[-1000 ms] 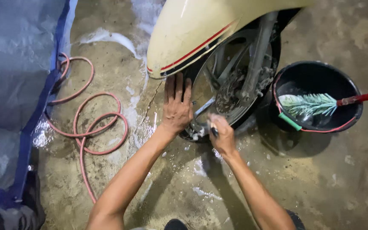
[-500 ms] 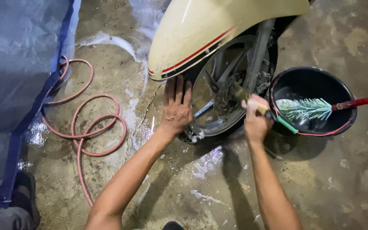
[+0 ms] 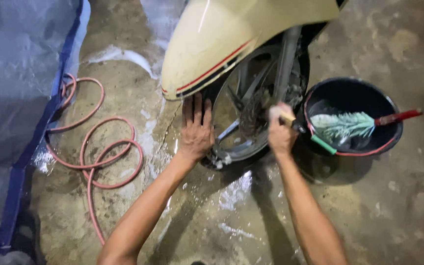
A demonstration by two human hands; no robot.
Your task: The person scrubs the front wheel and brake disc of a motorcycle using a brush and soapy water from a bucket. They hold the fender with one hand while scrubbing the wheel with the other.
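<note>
Left hand (image 3: pixel 196 131) flat on tyre (image 3: pixel 211 100), right hand (image 3: pixel 280 133) gripping brush (image 3: pixel 290 121) at wheel (image 3: pixel 251 113)

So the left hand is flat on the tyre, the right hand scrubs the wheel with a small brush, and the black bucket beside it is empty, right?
Not quite. The head view shows the bucket is not empty: a red-handled brush lies in it. The rest holds: left hand flat on the tyre, right hand holding a small brush at the wheel.

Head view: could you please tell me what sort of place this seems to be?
Probably an informal motorbike wash spot: wet, soapy concrete floor, a coiled pink hose, and a black bucket beside the motorbike's front wheel.
</note>
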